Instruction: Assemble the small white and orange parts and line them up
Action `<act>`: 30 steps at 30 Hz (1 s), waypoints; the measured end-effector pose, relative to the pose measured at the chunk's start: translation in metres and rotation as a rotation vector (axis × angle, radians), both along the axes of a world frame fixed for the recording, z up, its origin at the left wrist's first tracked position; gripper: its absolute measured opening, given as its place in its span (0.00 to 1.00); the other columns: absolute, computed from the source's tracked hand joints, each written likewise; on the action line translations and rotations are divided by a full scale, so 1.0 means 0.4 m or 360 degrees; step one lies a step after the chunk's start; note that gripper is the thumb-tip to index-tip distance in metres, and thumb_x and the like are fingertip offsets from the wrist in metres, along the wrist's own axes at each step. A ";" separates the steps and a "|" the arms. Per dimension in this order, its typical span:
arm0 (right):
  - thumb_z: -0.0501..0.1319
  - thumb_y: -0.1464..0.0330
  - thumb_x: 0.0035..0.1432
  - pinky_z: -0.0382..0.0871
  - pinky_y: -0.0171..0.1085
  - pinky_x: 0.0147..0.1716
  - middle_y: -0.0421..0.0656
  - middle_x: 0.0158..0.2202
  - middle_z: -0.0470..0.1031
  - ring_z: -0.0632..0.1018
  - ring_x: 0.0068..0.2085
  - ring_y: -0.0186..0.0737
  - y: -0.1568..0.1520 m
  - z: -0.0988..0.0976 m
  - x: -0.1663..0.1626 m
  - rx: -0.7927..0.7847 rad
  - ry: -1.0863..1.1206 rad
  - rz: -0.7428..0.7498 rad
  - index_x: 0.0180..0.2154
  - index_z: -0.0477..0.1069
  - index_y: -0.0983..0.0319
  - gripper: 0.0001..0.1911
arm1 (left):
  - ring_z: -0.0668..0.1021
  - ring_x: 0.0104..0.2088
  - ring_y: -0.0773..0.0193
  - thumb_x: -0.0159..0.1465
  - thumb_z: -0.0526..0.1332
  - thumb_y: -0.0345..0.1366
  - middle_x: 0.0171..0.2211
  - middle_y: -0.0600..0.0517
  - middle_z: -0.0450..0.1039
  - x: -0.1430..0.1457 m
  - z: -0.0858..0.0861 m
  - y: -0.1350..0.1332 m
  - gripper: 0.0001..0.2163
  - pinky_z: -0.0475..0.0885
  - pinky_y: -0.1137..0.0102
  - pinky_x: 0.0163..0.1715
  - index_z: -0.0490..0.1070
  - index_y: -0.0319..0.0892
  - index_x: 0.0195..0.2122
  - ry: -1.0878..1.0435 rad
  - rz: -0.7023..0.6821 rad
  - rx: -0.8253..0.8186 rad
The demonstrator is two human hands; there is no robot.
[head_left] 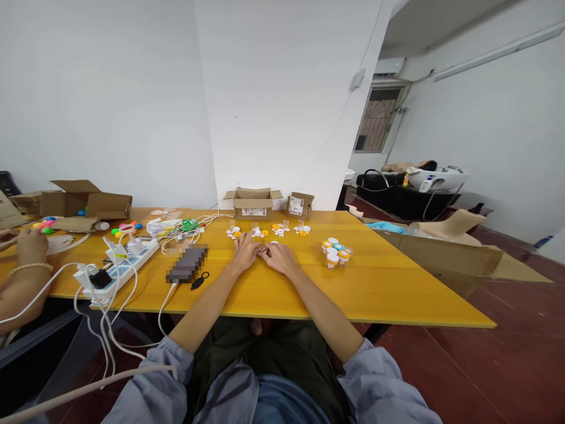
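My left hand [246, 253] and my right hand [279, 259] meet over the middle of the table, fingers curled in towards each other. Between their fingertips is a small, pale, shiny thing [262, 249], too small and covered to name. A white round piece [274, 242] shows just behind my right hand. Beyond the hands stand small clear cups [286, 224], with white pieces and yellow rings [302, 233] scattered around them. To the right of my right hand is a cluster of small clear jars with white, orange and teal lids [332, 258].
An open cardboard box [253, 206] and a smaller box [300, 206] stand against the wall. Left are a pixelated dark device [188, 264], a black key fob [200, 281] and a power strip [128, 265] with trailing white cables. Another person's arm [30, 271] is at far left.
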State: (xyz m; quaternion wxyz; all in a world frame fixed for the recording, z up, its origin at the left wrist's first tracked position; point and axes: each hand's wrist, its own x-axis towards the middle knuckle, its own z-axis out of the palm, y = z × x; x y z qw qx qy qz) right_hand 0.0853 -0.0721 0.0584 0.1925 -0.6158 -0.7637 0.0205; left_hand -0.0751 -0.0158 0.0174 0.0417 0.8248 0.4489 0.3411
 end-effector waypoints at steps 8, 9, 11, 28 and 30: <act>0.64 0.63 0.60 0.66 0.37 0.40 0.46 0.41 0.81 0.80 0.44 0.45 0.007 -0.009 0.000 0.0034 0.0062 0.0039 0.38 0.77 0.57 0.06 | 0.62 0.64 0.43 0.61 0.61 0.28 0.63 0.49 0.66 0.001 -0.002 0.007 0.16 0.60 0.46 0.60 0.81 0.53 0.45 -0.0040 0.0007 0.0001; 0.64 0.63 0.60 0.66 0.37 0.41 0.46 0.41 0.81 0.80 0.43 0.45 0.008 -0.011 0.000 0.0043 0.0081 0.0046 0.38 0.77 0.57 0.06 | 0.62 0.64 0.43 0.61 0.61 0.28 0.63 0.49 0.66 0.001 -0.001 0.007 0.16 0.60 0.46 0.60 0.81 0.53 0.45 -0.0037 0.0005 0.0008; 0.63 0.62 0.61 0.66 0.38 0.41 0.45 0.40 0.81 0.79 0.43 0.45 0.012 -0.015 0.001 0.0074 0.0124 0.0057 0.36 0.77 0.57 0.06 | 0.62 0.64 0.43 0.62 0.60 0.28 0.63 0.49 0.67 0.002 0.000 0.006 0.15 0.60 0.46 0.60 0.81 0.53 0.44 -0.0031 0.0000 0.0019; 0.58 0.70 0.62 0.68 0.42 0.48 0.49 0.49 0.76 0.75 0.50 0.49 0.069 -0.068 0.034 0.0140 0.0213 -0.0244 0.49 0.75 0.56 0.15 | 0.63 0.63 0.44 0.63 0.60 0.31 0.62 0.49 0.69 0.004 0.003 0.000 0.13 0.59 0.46 0.60 0.82 0.53 0.43 -0.0019 -0.0037 0.0049; 0.58 0.71 0.61 0.68 0.41 0.47 0.47 0.48 0.77 0.76 0.50 0.48 0.067 -0.064 0.034 0.0144 0.0215 -0.0239 0.48 0.75 0.55 0.14 | 0.62 0.63 0.43 0.64 0.60 0.30 0.62 0.48 0.68 0.005 0.005 -0.002 0.13 0.60 0.47 0.59 0.82 0.52 0.42 -0.0015 -0.0049 0.0050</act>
